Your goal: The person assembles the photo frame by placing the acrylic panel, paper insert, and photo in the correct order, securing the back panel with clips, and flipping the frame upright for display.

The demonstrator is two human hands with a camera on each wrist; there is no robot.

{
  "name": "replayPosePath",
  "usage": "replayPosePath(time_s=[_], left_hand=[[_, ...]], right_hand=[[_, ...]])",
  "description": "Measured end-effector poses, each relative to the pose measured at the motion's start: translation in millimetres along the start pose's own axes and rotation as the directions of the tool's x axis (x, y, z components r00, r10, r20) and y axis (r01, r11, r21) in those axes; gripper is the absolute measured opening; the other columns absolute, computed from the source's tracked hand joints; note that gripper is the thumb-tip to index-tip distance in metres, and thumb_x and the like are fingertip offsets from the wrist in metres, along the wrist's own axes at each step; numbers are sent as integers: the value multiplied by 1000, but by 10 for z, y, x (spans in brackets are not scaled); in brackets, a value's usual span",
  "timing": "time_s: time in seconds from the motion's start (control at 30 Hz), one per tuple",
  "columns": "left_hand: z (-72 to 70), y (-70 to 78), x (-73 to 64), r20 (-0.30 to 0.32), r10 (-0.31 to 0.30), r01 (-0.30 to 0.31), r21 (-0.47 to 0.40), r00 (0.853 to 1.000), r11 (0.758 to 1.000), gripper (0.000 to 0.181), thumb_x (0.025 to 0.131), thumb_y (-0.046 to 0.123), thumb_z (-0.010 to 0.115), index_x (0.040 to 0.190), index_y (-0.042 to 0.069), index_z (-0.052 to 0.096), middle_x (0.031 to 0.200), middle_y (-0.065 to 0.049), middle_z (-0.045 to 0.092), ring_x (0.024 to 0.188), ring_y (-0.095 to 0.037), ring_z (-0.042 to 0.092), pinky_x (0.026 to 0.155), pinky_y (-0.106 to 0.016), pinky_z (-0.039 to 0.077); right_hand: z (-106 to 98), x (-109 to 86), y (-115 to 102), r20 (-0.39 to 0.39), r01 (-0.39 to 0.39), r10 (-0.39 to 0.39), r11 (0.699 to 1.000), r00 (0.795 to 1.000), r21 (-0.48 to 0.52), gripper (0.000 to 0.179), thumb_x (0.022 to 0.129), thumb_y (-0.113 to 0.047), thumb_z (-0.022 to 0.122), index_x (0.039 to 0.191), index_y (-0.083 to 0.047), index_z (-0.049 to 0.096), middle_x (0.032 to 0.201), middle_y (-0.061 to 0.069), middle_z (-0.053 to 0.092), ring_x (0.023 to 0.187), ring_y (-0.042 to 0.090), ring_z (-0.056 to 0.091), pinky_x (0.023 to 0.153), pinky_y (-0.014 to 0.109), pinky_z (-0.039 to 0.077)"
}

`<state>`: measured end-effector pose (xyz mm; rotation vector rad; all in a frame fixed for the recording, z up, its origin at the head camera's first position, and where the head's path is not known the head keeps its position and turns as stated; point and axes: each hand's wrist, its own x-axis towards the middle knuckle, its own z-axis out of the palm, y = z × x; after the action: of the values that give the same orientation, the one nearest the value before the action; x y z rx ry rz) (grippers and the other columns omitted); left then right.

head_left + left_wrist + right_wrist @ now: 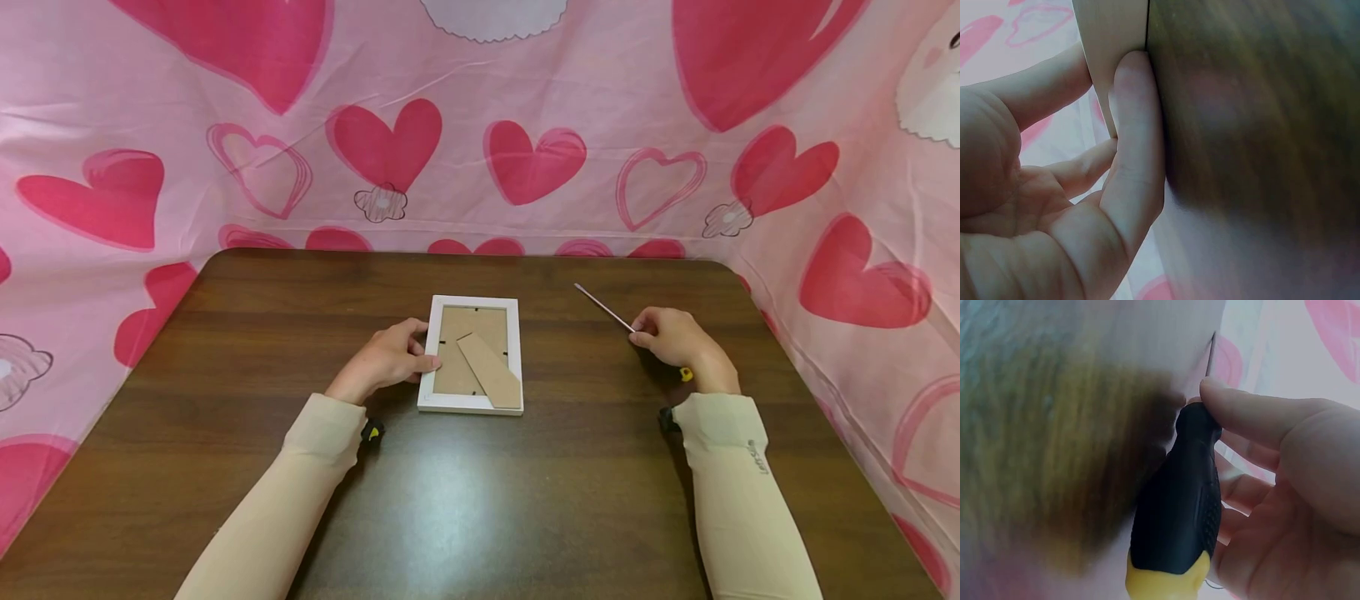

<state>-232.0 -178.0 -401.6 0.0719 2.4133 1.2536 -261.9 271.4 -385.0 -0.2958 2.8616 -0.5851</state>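
A white picture frame (471, 404) lies back side up on the table, its brown backing board (457, 375) and slanted stand leg (489, 371) showing. Small black tabs sit along the edges of the backing. My left hand (390, 354) grips the frame's left side, thumb on top; in the left wrist view fingers (1138, 125) press against the frame's edge (1107, 56). To the right, my right hand (675, 337) holds a screwdriver (1175, 500) with a black and yellow handle, thumb and finger pinching where handle meets shaft. Its thin metal shaft (602, 307) points toward the far left.
The dark brown wooden table (465, 500) extends around both hands. Pink cloth (465, 83) with heart prints hangs behind the table and along its sides.
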Motion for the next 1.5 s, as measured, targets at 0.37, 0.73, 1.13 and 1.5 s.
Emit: replayPosePath(time_s=[0.37,0.73,1.13,1.5], left_hand=[[-7,-22,9,11,-2,2,11,1000,1000,68,99,19,78,156,1,44,109,-18,62,87,-26,76,88,-42,64],[-14,0,-27,17,1,-2,29,1000,1000,64,99,21,78,150,-2,46,107,-17,62,86,-25,75,87,-41,64],[-6,35,-116,1,18,-18,164,1000,986,41,100,31,76,117,0,56,93,-12,66,77,-19,71,73,-33,57],[18,85,-169,18,49,-52,366,999,929,30,96,33,75,91,7,60,70,-6,66,61,-17,65,59,-30,47]], right_hand=[[7,-4,9,8,-21,21,1000,1000,0,18,103,-18,69,106,0,67,89,12,64,85,29,58,75,40,46],[-63,-23,-55,-56,7,-7,1000,998,15,27,105,-20,65,117,5,67,104,21,69,98,38,62,92,60,51],[-69,-47,-597,-215,126,-104,988,971,91,26,105,-18,65,123,0,67,113,22,64,104,38,61,94,55,50],[106,-46,-1044,-203,206,-169,963,964,174,34,104,-18,67,133,0,62,114,18,66,104,34,64,93,52,55]])
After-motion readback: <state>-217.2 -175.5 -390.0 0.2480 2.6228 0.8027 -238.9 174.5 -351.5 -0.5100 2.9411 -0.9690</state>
